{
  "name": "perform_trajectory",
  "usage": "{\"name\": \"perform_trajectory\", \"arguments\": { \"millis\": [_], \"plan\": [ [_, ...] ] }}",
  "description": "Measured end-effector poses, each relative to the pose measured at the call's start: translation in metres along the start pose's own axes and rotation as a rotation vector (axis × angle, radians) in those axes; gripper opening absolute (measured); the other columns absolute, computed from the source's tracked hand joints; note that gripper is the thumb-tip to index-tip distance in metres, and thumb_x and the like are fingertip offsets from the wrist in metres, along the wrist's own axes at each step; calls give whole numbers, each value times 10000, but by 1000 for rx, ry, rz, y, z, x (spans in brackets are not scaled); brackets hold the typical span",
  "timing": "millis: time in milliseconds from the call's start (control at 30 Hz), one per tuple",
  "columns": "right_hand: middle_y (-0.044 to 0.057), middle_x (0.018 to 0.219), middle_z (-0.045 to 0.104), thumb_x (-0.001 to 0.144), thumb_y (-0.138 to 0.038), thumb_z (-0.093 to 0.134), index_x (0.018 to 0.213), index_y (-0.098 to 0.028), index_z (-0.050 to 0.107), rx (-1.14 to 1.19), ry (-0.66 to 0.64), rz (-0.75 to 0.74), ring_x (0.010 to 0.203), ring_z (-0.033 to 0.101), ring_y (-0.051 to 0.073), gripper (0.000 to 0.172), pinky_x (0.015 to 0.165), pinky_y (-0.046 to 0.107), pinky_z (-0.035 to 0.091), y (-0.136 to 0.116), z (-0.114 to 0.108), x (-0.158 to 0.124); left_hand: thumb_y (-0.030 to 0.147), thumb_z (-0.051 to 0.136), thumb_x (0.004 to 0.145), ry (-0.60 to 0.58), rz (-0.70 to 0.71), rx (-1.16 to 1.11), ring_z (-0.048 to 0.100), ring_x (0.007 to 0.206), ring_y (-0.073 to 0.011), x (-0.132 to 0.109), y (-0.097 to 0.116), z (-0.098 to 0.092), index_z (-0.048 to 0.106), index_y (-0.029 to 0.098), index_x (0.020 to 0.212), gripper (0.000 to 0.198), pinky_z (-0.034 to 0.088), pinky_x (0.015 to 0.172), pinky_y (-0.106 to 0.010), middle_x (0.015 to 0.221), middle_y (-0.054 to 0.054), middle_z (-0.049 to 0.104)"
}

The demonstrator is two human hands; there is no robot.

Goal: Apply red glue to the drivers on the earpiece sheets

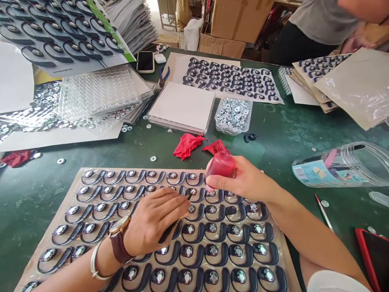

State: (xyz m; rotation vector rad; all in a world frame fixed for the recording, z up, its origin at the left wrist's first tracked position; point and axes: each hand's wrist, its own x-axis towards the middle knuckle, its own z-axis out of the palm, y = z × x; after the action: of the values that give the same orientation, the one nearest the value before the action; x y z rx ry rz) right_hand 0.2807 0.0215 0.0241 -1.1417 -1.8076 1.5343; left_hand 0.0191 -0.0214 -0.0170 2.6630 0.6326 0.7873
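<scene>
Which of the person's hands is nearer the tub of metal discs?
Right: the right hand is in front of the tub; the left hand is farther off, to the left, over the black parts.

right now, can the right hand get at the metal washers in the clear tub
Probably yes: the metal washers lie in an uncovered-looking clear tub just beyond the right hand, with only a crumpled red scrap between. That hand holds a red bottle, though, so isn't free.
</scene>
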Motion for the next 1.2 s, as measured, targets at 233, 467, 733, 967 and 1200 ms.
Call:
{"name": "perform_trajectory", "arguments": {
  "millis": [233,467,733,967,1200],
  "plan": [
    [13,746,720,833,-444,697,832,-179,672,85,4,20,691,666,153,266,644,260,523,8,-11,7,95,425,880,-32,5,51,679,880,-182,2,5,-1,625,93,1093,293,522,883,-349,1010,-92,728],
    [-25,567,598,828,-451,694,691,-193,598,243,370,-106,541,626,139,308,549,264,520,36,20,45,107,353,963,11,23,205,666,994,-187,8,-10,-4,630,97,1121,319,475,967,-358,1094,-79,721],
    [22,672,692,814,-401,706,820,-205,654,-19,495,-243,640,665,185,203,712,345,563,63,39,43,108,323,963,-26,97,308,685,913,-179,17,-18,0,645,99,1089,346,526,903,-342,1011,-76,738],
    [39,717,720,793,-426,721,873,-201,648,-94,474,-234,659,676,188,249,686,322,565,63,41,44,55,346,915,-41,156,431,679,940,-235,16,-5,8,659,40,1055,343,510,919,-395,977,-134,725],
    [39,653,681,807,-473,690,773,-182,659,-208,505,-248,615,636,175,295,645,313,535,59,40,45,58,359,902,-61,170,464,667,966,-244,16,-3,10,653,30,1068,339,513,932,-401,999,-150,713]
  ]
}}
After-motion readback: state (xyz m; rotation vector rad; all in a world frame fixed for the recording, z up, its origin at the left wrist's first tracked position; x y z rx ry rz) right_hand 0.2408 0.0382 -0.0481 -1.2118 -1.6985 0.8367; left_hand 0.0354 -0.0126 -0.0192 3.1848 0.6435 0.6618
